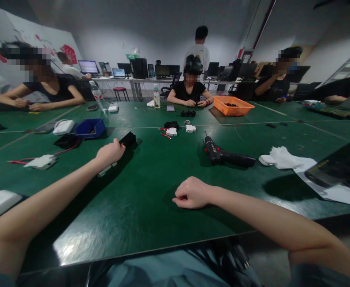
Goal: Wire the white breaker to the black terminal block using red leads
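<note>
My left hand [110,152] is closed around a black block-shaped part [128,139], held low over the green table. A thin whitish piece [107,169] shows under that hand; I cannot tell whether it joins the black part. My right hand [192,192] rests on the table nearer to me, its fingers curled into a loose fist. Whatever those fingers hold, if anything, is hidden. Beyond the right hand lies a black power drill [222,153] on its side, its bit pointing away. Left of my left hand is a white module [42,161] with red wires.
A blue bin [90,128] stands at the left, an orange basket [233,107] with dark parts at the far side. White modules [171,131] lie mid-table. A white glove [284,157], paper and a dark container [339,163] are right. Several people sit around the table.
</note>
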A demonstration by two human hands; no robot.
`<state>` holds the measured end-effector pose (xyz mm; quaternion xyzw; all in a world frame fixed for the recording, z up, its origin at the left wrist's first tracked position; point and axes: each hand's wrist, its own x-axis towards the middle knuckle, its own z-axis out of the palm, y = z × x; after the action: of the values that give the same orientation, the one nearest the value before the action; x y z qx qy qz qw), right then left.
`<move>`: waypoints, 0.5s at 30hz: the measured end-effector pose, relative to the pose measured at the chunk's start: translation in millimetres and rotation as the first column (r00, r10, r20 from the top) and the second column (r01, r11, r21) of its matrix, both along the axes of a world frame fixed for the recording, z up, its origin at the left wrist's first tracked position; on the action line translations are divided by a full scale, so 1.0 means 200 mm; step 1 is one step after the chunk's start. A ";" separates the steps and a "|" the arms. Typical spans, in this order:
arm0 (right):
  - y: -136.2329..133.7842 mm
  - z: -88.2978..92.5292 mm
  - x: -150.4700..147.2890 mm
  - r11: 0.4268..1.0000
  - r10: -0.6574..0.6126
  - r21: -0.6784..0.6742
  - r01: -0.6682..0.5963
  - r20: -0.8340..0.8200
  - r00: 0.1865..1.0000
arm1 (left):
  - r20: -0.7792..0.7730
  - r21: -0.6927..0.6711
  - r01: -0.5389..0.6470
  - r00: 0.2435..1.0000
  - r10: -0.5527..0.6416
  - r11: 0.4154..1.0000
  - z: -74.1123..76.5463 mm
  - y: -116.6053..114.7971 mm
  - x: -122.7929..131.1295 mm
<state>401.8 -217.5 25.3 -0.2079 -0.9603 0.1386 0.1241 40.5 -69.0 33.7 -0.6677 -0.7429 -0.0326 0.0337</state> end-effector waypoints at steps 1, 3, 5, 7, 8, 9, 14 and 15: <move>0.00 0.00 0.00 1.000 0.000 0.002 0.000 0.000 1.000 | 0.006 0.001 0.000 1.000 0.000 1.000 0.00 0.00 0.00; 0.00 0.00 0.00 1.000 0.002 0.007 -0.002 0.001 1.000 | 0.018 0.002 0.007 1.000 -0.007 1.000 0.00 -0.01 -0.01; 0.00 0.00 0.00 1.000 0.003 0.019 -0.003 0.004 1.000 | 0.016 0.009 0.002 1.000 -0.002 1.000 0.00 -0.02 -0.01; 0.00 -0.01 -0.01 0.999 -0.005 0.034 0.005 0.012 1.000 | 0.003 0.025 -0.013 1.000 0.013 1.000 0.00 -0.03 -0.01; 0.00 -0.01 -0.01 0.999 -0.009 0.040 0.009 0.014 1.000 | -0.001 0.034 -0.019 1.000 0.019 0.999 0.00 -0.03 -0.01; 0.00 -0.01 -0.01 0.999 -0.011 0.043 0.011 0.014 1.000 | -0.001 0.042 -0.021 1.000 0.021 0.999 0.00 -0.04 -0.01; 0.00 -0.01 0.00 0.999 -0.003 0.033 0.003 0.004 1.000 | 0.028 0.066 -0.008 1.000 0.006 0.998 0.00 -0.04 -0.02; 0.00 -0.01 0.00 1.000 -0.001 0.028 0.001 0.003 1.000 | 0.035 0.090 0.002 0.999 -0.005 0.996 0.00 -0.04 -0.02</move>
<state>401.2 -217.1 22.8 -0.2068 -0.9622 0.1250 0.1257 36.6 -77.2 33.9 -0.6663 -0.7399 -0.0776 0.0507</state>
